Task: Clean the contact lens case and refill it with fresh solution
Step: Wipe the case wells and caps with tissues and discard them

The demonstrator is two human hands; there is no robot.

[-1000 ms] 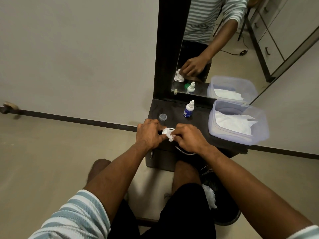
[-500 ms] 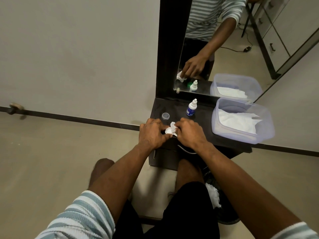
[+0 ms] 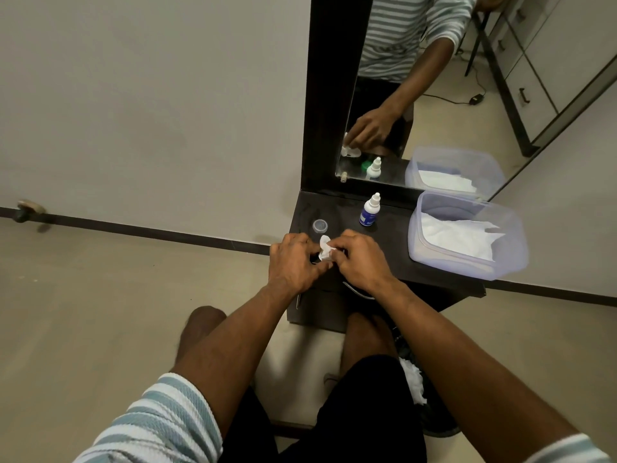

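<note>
Both grips round tissue-wrapped case

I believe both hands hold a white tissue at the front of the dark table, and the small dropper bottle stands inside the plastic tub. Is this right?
Not quite. The head view shows the dropper bottle standing on the dark table, left of the plastic tub, not inside it. Both hands, left and right, do hold the white tissue.

Left hand and right hand pinching white tissue, dropper bottle behind
</note>
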